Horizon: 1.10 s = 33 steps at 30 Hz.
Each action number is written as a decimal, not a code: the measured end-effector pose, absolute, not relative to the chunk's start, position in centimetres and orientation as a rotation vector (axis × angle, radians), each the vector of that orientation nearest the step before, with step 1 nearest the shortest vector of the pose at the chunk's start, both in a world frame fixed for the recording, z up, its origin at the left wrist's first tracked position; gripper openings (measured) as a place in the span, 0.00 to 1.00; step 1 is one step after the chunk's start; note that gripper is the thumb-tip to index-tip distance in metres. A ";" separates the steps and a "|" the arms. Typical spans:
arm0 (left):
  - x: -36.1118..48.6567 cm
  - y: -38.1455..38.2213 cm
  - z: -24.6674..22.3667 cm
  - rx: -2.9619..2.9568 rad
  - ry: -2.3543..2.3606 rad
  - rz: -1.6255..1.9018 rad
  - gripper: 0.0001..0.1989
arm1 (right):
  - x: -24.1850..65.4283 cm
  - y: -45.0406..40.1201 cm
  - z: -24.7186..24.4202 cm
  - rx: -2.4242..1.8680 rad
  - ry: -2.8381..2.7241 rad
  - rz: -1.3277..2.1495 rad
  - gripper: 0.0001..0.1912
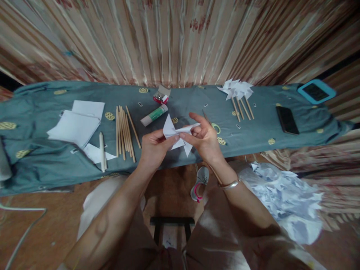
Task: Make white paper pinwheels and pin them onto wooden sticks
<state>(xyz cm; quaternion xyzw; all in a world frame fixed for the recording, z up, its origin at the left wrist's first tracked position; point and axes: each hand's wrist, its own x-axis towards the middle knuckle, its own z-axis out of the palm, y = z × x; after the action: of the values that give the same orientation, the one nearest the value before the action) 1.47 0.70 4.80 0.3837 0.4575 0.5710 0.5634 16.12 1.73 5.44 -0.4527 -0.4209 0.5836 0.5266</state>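
Observation:
Between my two hands is a white paper pinwheel (pixel 168 129) without a stick, held above the table's front edge. My left hand (pixel 154 146) pinches its left side, thumb near the centre. My right hand (pixel 206 140) grips the other side with thumb and fingers, the index finger stretched out above. Just beyond lie a glue stick (pixel 154 115) and a small red box (pixel 161 98) of shiny metal pins. Left of my hands, several wooden sticks (pixel 123 133) lie side by side. Scissors (pixel 215 128) with a green handle lie partly hidden behind my right hand.
White paper sheets (pixel 75 125) and a white pen (pixel 102 152) lie at the left. Several pinwheels on sticks (pixel 239 92) rest at the back right, near a black phone (pixel 287 120) and a blue-framed device (pixel 316 92). A bag of paper scraps (pixel 281 191) stands on the floor.

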 end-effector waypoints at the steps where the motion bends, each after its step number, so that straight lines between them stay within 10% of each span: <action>1: 1.5 0.8 4.7 0.904 1.077 1.350 0.15 | 16.1 1.8 5.4 -1.075 -1.011 1.389 0.47; 33: 1.5 0.8 4.9 0.884 1.105 1.360 0.13 | 16.0 1.8 4.8 -1.018 -1.041 1.414 0.33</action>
<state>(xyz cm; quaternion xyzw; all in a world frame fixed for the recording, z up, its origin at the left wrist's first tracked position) 1.47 0.76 4.87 0.3745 0.4680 0.5760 0.5558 16.00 1.82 4.82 -0.4261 -0.4356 0.5917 0.5278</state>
